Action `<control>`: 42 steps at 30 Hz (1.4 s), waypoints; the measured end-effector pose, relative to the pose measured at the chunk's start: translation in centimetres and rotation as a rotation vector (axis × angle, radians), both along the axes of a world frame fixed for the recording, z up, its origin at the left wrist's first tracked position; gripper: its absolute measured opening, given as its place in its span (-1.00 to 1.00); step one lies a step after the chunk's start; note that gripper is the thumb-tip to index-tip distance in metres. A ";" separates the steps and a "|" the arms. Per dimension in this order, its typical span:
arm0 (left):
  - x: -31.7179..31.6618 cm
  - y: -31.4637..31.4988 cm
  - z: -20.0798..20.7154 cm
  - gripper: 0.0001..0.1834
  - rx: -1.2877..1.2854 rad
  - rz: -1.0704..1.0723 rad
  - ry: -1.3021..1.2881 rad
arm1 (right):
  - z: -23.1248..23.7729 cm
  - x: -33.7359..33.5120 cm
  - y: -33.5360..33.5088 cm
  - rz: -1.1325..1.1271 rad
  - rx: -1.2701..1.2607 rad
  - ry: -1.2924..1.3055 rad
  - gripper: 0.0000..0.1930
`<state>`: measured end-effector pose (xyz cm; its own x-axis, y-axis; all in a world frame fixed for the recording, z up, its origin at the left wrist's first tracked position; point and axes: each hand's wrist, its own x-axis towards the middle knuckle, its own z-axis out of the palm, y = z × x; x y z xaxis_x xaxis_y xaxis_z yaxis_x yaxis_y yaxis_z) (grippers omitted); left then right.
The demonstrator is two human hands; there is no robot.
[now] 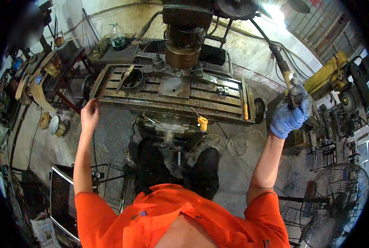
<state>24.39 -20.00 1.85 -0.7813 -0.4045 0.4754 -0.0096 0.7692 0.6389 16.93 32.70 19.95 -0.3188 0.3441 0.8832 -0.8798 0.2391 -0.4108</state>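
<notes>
Orange shirt (106, 219), right hand (290, 115) gripping lever (282, 63) slanting up-left, left hand (90, 116) at machine table (145, 94), hold unclear

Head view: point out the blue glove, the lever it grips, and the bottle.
Blue glove (290, 117): head view, on the back of the glove.
Lever (277, 54): head view, on the shaft above the glove.
Bottle (118, 37): head view, on its clear body.
</notes>
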 end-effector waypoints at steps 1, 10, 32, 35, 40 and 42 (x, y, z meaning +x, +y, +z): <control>0.5 0.1 0.3 -0.74 0.048 -0.001 -0.031 | -0.1 0.1 0.1 0.019 -0.030 -0.026 -0.63; 5.4 -4.0 -0.7 -0.72 0.186 -0.008 -0.010 | -1.7 -0.3 0.6 0.213 -0.075 0.042 -0.66; 16.6 -11.0 0.4 -0.68 0.034 0.266 -0.121 | -3.2 0.1 1.7 -0.670 0.476 -0.091 -0.72; 22.9 -12.6 2.4 -0.60 -0.047 0.392 -0.395 | -2.4 1.3 1.7 -0.510 0.386 -0.074 -0.76; 36.4 -16.0 1.7 -0.60 0.032 0.658 -0.562 | -1.8 0.5 5.7 -0.843 0.595 0.032 -0.79; 42.3 -16.6 -1.1 -0.63 0.106 0.786 -0.659 | -1.2 -0.4 5.8 -0.933 0.685 0.290 -0.78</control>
